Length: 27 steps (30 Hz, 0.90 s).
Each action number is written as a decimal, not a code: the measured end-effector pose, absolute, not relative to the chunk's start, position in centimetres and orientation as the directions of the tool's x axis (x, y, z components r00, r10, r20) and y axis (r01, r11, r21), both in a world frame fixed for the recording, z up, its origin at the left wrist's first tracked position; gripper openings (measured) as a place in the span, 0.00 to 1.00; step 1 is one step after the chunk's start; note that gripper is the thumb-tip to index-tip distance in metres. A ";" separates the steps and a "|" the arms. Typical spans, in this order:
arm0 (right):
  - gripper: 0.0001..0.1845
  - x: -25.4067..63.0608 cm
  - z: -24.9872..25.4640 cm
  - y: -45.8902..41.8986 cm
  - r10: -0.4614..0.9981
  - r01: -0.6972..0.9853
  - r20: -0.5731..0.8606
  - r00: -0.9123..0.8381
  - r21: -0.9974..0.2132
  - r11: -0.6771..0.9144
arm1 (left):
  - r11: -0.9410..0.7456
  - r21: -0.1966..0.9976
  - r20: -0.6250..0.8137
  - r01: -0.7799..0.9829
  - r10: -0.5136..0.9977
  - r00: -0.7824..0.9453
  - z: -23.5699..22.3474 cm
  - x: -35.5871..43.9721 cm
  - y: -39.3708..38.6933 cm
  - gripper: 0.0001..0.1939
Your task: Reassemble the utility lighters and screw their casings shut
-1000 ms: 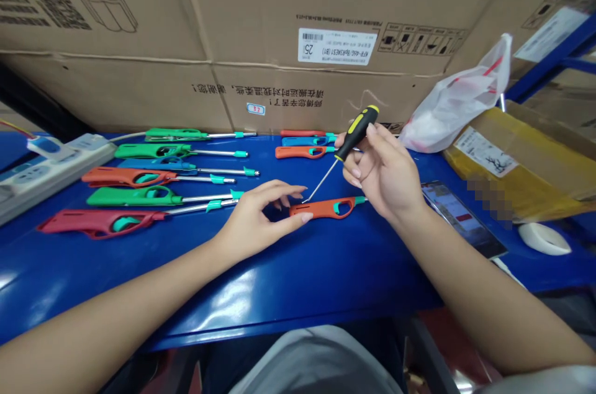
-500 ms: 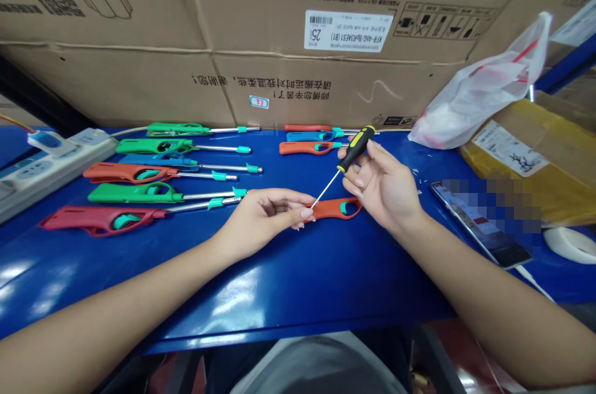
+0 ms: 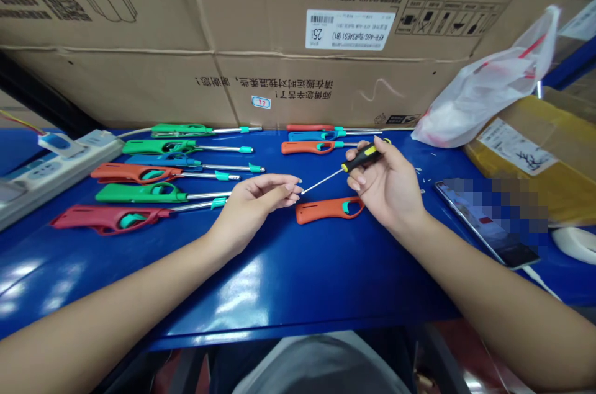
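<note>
My right hand (image 3: 393,186) is closed round the black and yellow handle of a screwdriver (image 3: 362,157), its thin shaft slanting down to the left. At the screwdriver's tip, the thumb and fingers of my left hand (image 3: 254,205) are pinched together; whatever may be between them is too small to make out. Just below the tip, an orange utility lighter (image 3: 319,211) lies on the blue table (image 3: 298,282), its teal trigger inside the guard loop. Part of this lighter's right end is hidden behind my right hand.
Several lighters, among them a red lighter (image 3: 100,218), line the left side beside a power strip (image 3: 60,164). A few more, including an orange lighter (image 3: 302,147), lie at the back near a cardboard box (image 3: 162,77). Rightward are a phone (image 3: 484,220), plastic bag (image 3: 488,96) and taped parcel (image 3: 563,158).
My left hand has come off the orange lighter, moving up and left in a pinch. The screwdriver has tilted flatter, its tip now above the lighter near my left fingertips.
</note>
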State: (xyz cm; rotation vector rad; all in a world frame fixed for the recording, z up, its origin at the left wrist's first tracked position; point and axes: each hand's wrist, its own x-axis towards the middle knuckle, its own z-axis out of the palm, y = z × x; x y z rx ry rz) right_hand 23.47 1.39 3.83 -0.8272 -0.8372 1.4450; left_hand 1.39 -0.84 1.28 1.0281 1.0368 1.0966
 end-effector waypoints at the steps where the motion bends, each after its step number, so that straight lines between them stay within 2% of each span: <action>1: 0.15 23.4 3.7 1.4 0.999 -0.479 -0.010 -0.050 -0.877 -0.033 | 0.161 0.969 -0.136 -0.187 0.981 0.139 1.3 1.4 -0.8 0.16; 5: 0.14 23.1 3.2 1.2 0.995 -0.461 0.004 -0.102 -0.886 -0.044 | 0.184 0.964 -0.161 -0.189 0.978 0.133 1.4 1.3 -0.8 0.17; 13: 0.11 22.9 2.9 1.1 0.991 -0.500 -0.055 -0.126 -0.859 -0.111 | 0.236 0.934 -0.195 -0.270 0.966 0.169 1.3 1.4 -0.7 0.16; 18: 0.12 23.0 3.2 1.1 0.996 -0.528 -0.044 -0.074 -0.846 -0.077 | 0.270 0.904 -0.236 -0.333 0.962 0.139 1.2 1.4 -0.6 0.14; 24: 0.10 23.2 3.3 1.1 1.000 -0.550 0.004 0.007 -0.835 0.008 | 0.354 0.832 -0.328 -0.427 0.935 0.135 1.4 1.6 -0.5 0.07; 27: 0.10 23.1 3.2 1.0 0.999 -0.558 0.038 0.002 -0.829 0.033 | 0.379 0.800 -0.366 -0.465 0.923 0.122 1.9 1.8 -0.5 0.10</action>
